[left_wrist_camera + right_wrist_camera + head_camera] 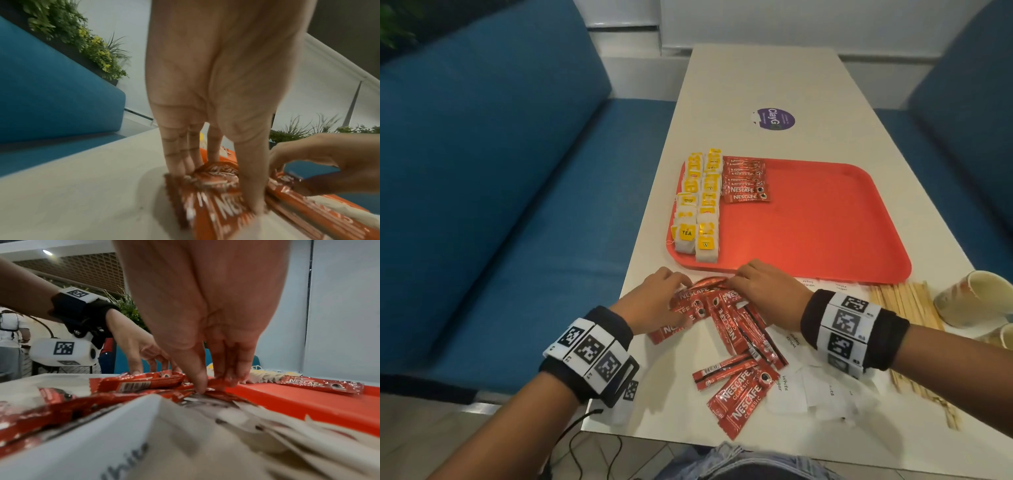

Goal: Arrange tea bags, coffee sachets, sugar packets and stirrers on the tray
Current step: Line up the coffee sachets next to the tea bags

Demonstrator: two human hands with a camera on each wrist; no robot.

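Note:
A red tray (808,222) lies on the white table. Two columns of yellow tea bags (698,205) fill its left side, with a stack of red coffee sachets (746,181) beside them. Loose coffee sachets (736,329) are heaped on the table in front of the tray. My left hand (674,291) pinches sachets at the heap's far left end (222,190), one bowing up between fingers and thumb. My right hand (743,284) pinches a sachet end at the tray's near rim (213,385). White sugar packets (818,390) and wooden stirrers (904,305) lie at the right.
Paper cups (969,298) stand at the table's right edge beyond the stirrers. A purple sticker (774,119) marks the table behind the tray. Blue sofas (500,171) flank the table on both sides. The tray's right part (287,402) is bare.

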